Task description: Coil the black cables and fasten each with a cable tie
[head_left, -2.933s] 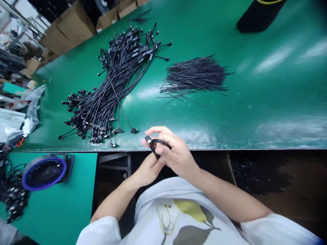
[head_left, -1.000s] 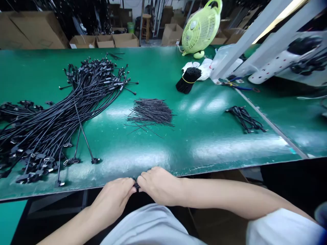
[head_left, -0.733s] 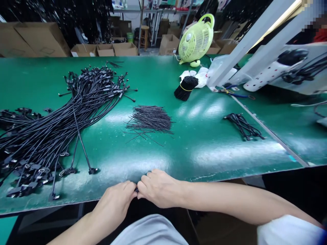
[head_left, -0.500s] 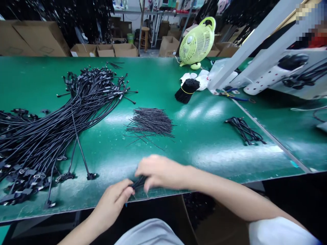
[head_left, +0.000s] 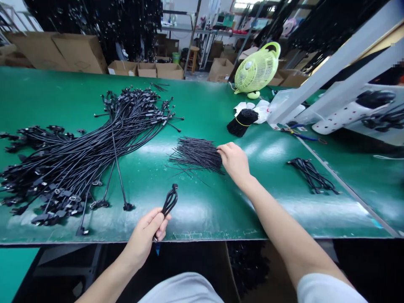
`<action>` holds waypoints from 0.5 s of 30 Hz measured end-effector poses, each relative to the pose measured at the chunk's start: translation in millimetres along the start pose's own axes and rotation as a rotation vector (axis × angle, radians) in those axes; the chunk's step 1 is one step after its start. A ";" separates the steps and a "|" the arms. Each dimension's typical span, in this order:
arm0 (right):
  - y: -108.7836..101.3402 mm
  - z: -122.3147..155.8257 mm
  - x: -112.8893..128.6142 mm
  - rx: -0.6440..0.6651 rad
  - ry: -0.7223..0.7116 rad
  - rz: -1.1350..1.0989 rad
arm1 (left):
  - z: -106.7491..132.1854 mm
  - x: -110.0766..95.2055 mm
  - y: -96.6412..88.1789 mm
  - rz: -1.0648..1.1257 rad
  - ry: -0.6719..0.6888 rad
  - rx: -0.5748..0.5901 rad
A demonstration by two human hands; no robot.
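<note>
My left hand [head_left: 150, 229] grips a folded black cable [head_left: 170, 200] near the table's front edge, with its loops and a connector end sticking up past the fingers. Out over the table, my right hand [head_left: 234, 162] has its fingertips pinched together at the right end of a pile of thin black twist ties [head_left: 198, 153]. The tie between those fingertips is too small to see clearly. To the left lies a large heap of black cables [head_left: 94, 147] with connectors at both ends.
A bundle of black ties with a yellow band [head_left: 241, 123] stands behind the loose pile. Further back is a green fan [head_left: 257, 69]. Several folded cables [head_left: 312, 174] lie at right, near pliers [head_left: 303, 135] and a slanted grey post [head_left: 315, 75].
My right hand has left the cable beside my left hand and reached forward to the tie pile. The left hand has lifted the folded cable upright. The view has shifted slightly.
</note>
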State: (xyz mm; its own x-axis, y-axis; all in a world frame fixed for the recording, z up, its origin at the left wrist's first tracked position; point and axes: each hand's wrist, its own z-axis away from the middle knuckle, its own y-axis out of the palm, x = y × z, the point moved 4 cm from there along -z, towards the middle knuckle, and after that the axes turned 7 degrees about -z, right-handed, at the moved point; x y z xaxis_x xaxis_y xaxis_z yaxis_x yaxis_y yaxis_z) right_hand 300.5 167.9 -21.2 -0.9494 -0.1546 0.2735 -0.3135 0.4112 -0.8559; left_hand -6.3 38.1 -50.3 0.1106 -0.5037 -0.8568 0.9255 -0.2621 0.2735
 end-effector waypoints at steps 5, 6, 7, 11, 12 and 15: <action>-8.8 11.2 12.5 -0.062 -0.029 -0.033 | 2.1 -0.3 11.5 0.067 0.029 0.049; -11.3 12.6 14.8 -0.085 -0.024 -0.026 | 3.4 -0.6 13.0 0.083 0.040 0.057; -14.1 14.3 18.4 -0.107 -0.015 -0.018 | 5.1 -0.9 14.4 0.097 0.050 0.064; -22.1 37.0 59.8 -0.122 -0.015 -0.162 | 12.6 -0.6 18.1 0.154 0.086 0.065; -21.0 48.4 78.2 -0.073 -0.039 -0.272 | 13.9 0.2 19.1 0.168 0.095 0.070; -11.3 90.5 139.2 0.226 -0.098 -0.683 | 15.3 4.0 20.3 0.172 0.127 0.107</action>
State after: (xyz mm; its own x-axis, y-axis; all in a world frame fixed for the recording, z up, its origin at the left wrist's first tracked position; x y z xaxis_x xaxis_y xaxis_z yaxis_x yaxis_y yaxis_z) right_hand 173.7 60.4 -13.2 -0.5336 -0.3947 0.7480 -0.8141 0.0001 -0.5807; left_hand 7.4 18.1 -41.5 0.3147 -0.4426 -0.8397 0.8458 -0.2707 0.4597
